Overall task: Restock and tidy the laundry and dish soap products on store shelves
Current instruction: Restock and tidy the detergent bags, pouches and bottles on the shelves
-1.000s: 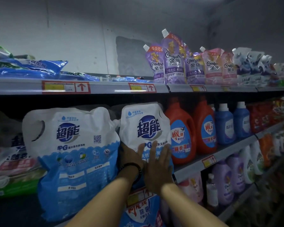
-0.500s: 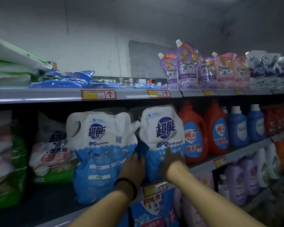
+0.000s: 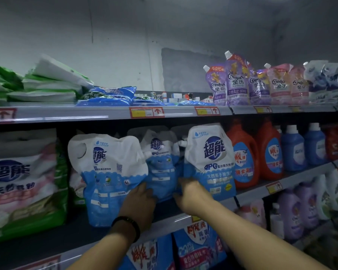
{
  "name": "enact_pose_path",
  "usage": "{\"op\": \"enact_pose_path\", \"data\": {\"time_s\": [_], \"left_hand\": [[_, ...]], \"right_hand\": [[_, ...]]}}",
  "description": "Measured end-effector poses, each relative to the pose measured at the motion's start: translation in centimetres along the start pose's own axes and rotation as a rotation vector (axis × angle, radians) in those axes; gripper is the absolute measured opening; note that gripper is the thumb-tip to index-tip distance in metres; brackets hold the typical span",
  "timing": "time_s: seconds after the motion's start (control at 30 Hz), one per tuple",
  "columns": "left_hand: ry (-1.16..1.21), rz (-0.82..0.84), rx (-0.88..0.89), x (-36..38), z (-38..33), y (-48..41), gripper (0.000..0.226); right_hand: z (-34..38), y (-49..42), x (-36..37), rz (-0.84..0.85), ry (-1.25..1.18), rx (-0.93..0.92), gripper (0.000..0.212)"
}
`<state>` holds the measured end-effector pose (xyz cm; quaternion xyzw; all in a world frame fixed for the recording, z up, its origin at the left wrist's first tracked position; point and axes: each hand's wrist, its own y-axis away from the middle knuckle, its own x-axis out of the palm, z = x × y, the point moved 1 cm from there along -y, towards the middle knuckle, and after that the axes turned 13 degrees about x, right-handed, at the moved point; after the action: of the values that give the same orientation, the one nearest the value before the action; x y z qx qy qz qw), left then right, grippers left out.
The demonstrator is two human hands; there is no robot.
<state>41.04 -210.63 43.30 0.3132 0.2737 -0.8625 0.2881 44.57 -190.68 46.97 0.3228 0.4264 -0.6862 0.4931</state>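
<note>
From my head view, both arms reach up to the middle shelf point(image 3: 300, 177), where three white-and-blue detergent pouches stand in a loose row. My left hand point(image 3: 140, 199) is against the lower right edge of the left pouch point(image 3: 107, 172), fingers pointing into the gap beside the middle pouch point(image 3: 160, 168), which sits further back. My right hand point(image 3: 191, 197) is on the lower left corner of the right pouch point(image 3: 211, 162), thumb sticking out to the left. For both hands the fingertips are too foreshortened to tell whether they are pressing flat or pinching the film. I hold these bags low because they are soft and would sag if handled from the top. I judge I'm spacing and squaring the row, with the right pouch standing close beside the orange bottles point(image 3: 244, 158)
</note>
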Motion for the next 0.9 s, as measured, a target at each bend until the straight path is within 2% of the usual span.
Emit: {"op": "enact_pose_path", "data": {"time_s": [0.13,0.27,0.43,0.7,0.9], "left_hand": [[0.126,-0.141,-0.086,0.0,2.5,4.5,0.053],[0.089,-0.236,-0.1,2.3,5.7,8.2,0.032],[0.159,-0.474,-0.068,5.4,6.9,10.3,0.016],[0.224,-0.545,-0.083,6.5,6.3,10.1,0.019],[0.2,-0.617,-0.054,7.3,6.2,9.9,0.021]], "right_hand": [[2.9,-0.5,1.2,0.052,-0.047,0.029,0.042],[5.8,-1.3,2.6,0.083,-0.061,0.067,0.044],[9.2,-2.3,3.8,0.011,-0.096,0.051,0.038],[13.9,-6.1,5.9,-0.204,-0.079,0.089,0.052],[16.6,-9.8,6.9,-0.238,0.009,0.148,0.072]]}}
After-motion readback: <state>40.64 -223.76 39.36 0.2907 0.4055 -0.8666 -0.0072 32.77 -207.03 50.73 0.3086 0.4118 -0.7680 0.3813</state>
